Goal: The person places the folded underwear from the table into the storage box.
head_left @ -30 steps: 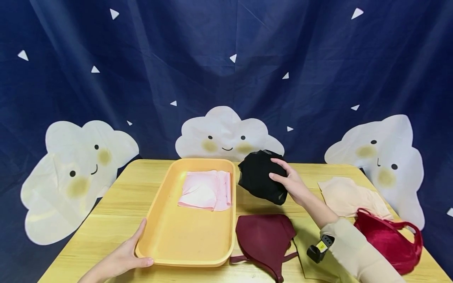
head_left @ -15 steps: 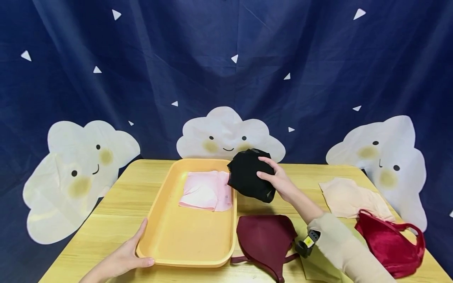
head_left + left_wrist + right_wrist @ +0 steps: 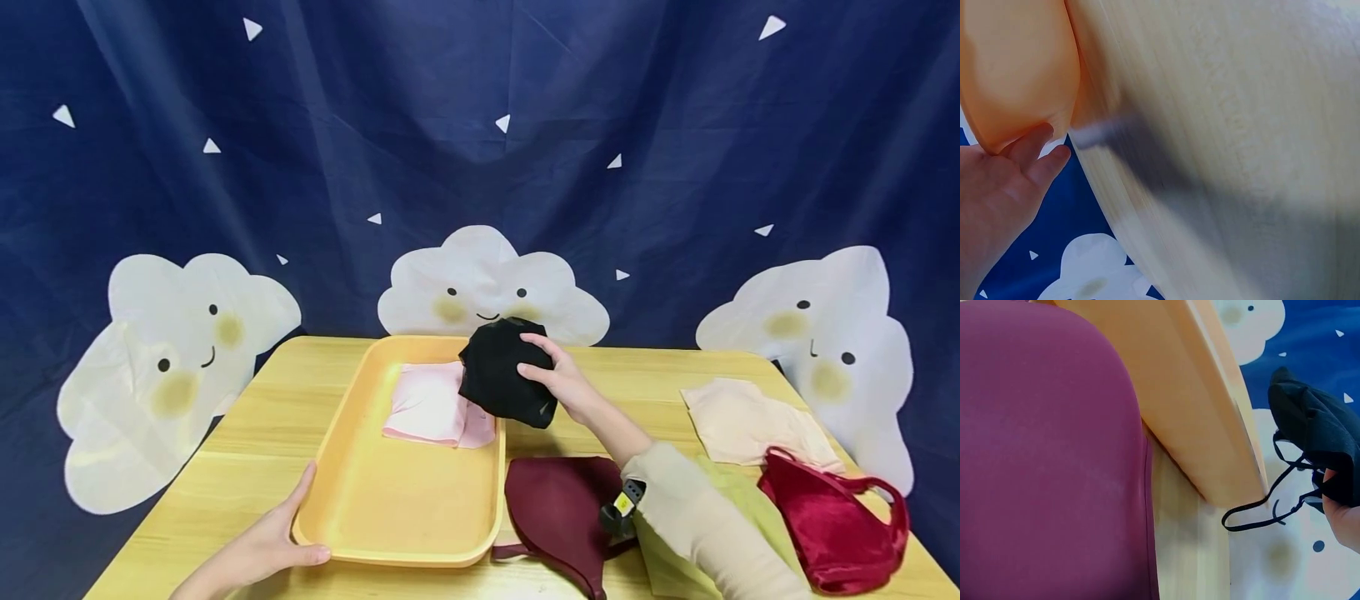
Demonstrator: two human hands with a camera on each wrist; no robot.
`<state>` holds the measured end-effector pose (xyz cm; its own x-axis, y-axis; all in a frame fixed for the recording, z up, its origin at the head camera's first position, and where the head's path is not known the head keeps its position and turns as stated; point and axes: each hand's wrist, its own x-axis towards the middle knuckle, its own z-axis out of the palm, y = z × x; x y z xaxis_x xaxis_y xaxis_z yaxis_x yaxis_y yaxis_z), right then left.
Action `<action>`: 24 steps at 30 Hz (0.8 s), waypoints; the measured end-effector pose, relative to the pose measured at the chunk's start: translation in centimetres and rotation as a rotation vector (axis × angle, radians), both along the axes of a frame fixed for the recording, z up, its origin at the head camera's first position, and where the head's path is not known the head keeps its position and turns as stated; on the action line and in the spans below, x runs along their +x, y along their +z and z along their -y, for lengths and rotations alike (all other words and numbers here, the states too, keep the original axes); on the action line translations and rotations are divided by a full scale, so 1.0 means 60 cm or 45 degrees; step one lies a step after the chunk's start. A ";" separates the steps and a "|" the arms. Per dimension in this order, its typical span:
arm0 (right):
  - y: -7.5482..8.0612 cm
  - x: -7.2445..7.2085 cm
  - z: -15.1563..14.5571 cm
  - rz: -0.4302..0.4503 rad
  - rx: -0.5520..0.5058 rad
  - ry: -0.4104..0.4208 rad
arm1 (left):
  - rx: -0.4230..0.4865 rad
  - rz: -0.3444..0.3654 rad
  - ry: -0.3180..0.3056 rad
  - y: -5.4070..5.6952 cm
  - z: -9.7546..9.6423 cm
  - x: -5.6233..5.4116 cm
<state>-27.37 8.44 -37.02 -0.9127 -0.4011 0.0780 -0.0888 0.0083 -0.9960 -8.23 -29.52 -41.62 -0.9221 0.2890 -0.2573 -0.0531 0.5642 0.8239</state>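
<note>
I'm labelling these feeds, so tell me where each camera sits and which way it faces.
Head: worn on the head, facing forward and down at the table, tray and backdrop; left hand, right hand and right sleeve show.
Left wrist: on that wrist, facing the tray's edge and table; left hand shows.
Right wrist: on that wrist, facing the maroon bra, tray and black cloth; part of the right hand shows.
Shared: head and right wrist both show the black cloth.

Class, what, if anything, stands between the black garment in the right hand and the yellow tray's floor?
The yellow tray's right rim, which the black garment seems to clear, and, at the far end, the folded pink garment; nothing visible blocks the bare near end.
</note>
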 end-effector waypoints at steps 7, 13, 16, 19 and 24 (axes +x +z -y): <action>-0.007 -0.009 0.030 -0.005 0.035 0.029 | -0.010 -0.011 0.005 0.002 -0.002 0.002; -0.013 -0.017 0.060 0.007 0.038 0.051 | -0.012 -0.019 -0.005 0.000 0.000 0.001; -0.016 -0.020 0.073 0.006 0.041 0.054 | -0.025 -0.021 0.001 0.000 0.000 0.001; -0.019 -0.021 0.084 0.005 0.041 0.051 | -0.028 -0.044 -0.003 0.000 0.001 0.001; -0.023 -0.023 0.098 -0.002 0.059 0.060 | -0.024 -0.066 -0.017 0.001 0.000 0.001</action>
<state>-28.77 2.54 -38.41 -0.8925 -0.4470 0.0597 -0.0915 0.0499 -0.9946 -8.19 -29.52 -41.53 -0.9305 0.2967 -0.2147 -0.0029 0.5802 0.8145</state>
